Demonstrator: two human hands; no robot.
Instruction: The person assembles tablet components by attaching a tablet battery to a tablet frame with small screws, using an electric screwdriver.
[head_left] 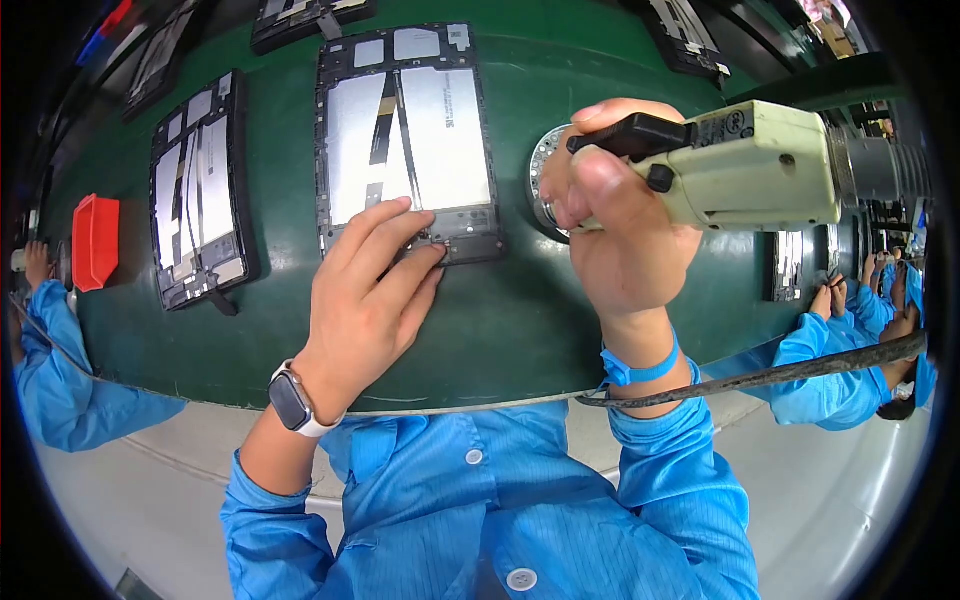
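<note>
On the green worktop (480,340), the opened tablet (440,140) lies flat before the person, its lower end under the left hand (365,270), whose fingers rest loosely spread. The right hand's (630,215) fingers wrap a pale green power tool (760,180) near a round metal dish (541,170). The tablet looks light, stiff but fragile, best held by its dark rim; the tool seems heavier, suiting a full grip.

Layout: center tablet (450,130) is lying on table (520,330).
Second tablet (214,195) is lying left (bin (96,240) beyond); round dish (539,175) is sitting right, handheld tool (760,170) farther right.
</note>
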